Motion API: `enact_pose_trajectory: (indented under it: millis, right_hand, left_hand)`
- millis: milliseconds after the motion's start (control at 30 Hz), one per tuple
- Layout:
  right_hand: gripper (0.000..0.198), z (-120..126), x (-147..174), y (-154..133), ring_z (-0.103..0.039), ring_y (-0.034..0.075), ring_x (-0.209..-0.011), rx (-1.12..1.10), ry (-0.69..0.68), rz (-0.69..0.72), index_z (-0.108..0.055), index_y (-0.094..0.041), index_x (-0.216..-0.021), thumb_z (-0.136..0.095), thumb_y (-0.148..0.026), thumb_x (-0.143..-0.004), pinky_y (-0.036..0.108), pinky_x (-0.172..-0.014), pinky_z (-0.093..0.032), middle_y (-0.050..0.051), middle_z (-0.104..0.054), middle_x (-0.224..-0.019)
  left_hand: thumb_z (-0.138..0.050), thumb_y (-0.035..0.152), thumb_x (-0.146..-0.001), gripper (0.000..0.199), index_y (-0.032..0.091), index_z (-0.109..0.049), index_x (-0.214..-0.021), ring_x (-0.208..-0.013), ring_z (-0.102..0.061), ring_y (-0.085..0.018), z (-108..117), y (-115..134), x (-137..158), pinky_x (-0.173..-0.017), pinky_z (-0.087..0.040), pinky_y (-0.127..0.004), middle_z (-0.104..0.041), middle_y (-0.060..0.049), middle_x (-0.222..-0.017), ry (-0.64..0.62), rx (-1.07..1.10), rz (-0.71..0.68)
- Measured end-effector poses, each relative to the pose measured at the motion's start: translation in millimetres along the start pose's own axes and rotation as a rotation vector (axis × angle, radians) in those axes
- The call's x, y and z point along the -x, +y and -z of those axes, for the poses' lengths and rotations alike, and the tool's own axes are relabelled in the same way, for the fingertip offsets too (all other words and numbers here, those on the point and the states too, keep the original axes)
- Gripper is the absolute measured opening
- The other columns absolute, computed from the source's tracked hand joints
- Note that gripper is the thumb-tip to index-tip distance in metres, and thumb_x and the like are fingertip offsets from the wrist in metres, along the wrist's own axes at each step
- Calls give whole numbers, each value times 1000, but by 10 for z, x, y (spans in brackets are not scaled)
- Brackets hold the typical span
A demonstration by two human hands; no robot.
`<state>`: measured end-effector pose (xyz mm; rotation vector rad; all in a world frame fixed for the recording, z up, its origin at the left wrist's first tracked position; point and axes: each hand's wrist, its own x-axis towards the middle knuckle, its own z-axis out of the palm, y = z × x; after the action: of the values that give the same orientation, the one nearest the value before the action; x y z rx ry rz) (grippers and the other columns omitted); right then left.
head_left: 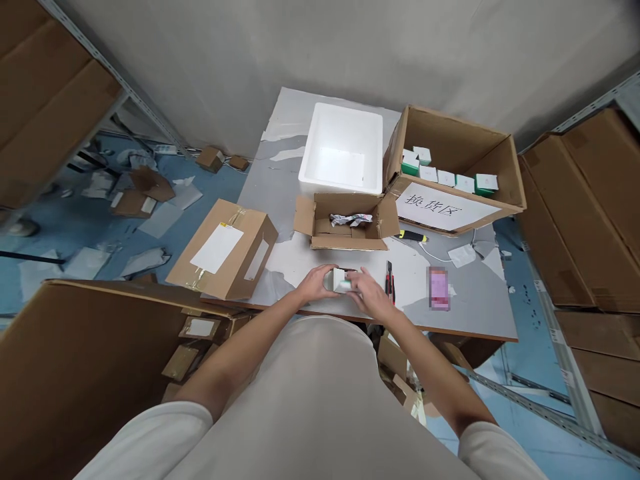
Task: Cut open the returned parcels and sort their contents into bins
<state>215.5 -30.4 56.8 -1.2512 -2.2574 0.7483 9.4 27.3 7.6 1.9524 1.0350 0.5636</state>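
My left hand (314,284) is wrapped round a small white box (336,281) with a bit of green on it, above the table's front edge. At the box's right end, the fingers of my right hand (371,293) are bent against it; whether they pinch a flap there is too small to tell. Just beyond the hands stands an open brown carton (349,243) with crumpled printed paper (350,219) inside. To the right of my right hand lies a red and black utility knife (390,283).
A white foam box (306,167) stands behind the open carton. At right, a large carton (455,223) with a handwritten label holds several white-green boxes (465,183). A taped carton (225,247) sits left. A yellow-black cutter (413,236) and blurred pink item (439,289) lie right.
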Motion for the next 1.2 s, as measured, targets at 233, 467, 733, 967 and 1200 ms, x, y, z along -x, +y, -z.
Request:
enact_pose_trajectory:
  millis: [233,467,733,967,1200]
  right_hand:
    - [25,-335,443,-24,-47,24,-129,47,-73,123,-59,-23,-110,-44,-19,-90,52,-107,-38,11,-60,-127]
    - [50,-42,-8,17,-46,33,-121,149,0,-167,-47,-25,-128,-62,-22,-80,55,-96,-37,13,-53,-131]
    - [51,80,-49,168,-53,28,-102,76,-13,-136,-53,-22,-117,-74,-33,-71,44,-88,-47,12,-50,-109]
    - [42,-60,235,251,-44,32,-129,191,79,-156,-53,-19,-122,-53,-44,-88,58,-105,-30,15,-59,-124]
    - [30,36,54,148,-43,29,-130,390,8,-59,-61,-18,-114,-46,-34,-93,61,-110,-18,14,-57,-130]
  left_hand:
    - [-67,24,-64,79,15,-39,-138,-126,-48,-29,109,-25,27,-105,-40,-42,-49,-15,-137,-142,-5,-61]
    - [-67,58,-69,73,17,-50,-127,-125,-44,-32,103,311,-28,-111,-25,-51,-50,-17,-131,-32,-236,-200]
    - [-64,71,-60,67,18,-57,-101,-104,-48,-29,191,345,-147,-96,-38,-46,-53,-13,-109,-10,-370,-230]
    - [-51,64,-77,57,16,-57,-107,-109,-53,-30,208,170,77,-104,-26,-51,-60,-16,-114,46,-514,-238]
    - [-56,70,-71,103,7,-20,-144,-132,-36,-36,-83,158,118,-104,-28,-49,-36,-26,-143,-24,-397,-156]
